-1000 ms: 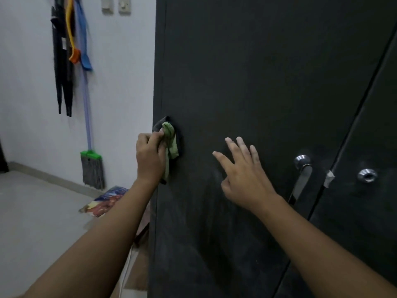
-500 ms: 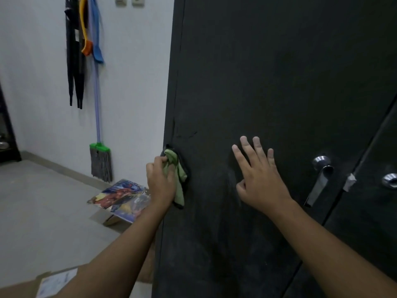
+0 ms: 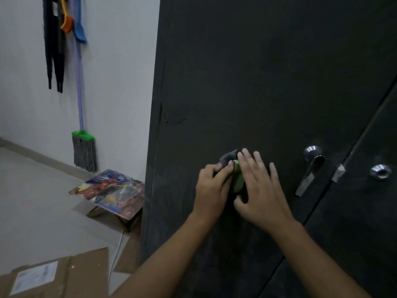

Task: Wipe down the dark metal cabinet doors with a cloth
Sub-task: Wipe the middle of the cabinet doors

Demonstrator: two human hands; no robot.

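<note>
Cloth point(image 3: 237, 180), long axis vertical, gripped in left hand point(image 3: 213, 188); right hand point(image 3: 261, 191) flat beside

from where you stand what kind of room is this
Probably a storage or utility corner of a home: a mop stands against the white wall, flattened cardboard boxes lie on the floor, and a tall dark cabinet door with a lever handle fills the right.
</note>
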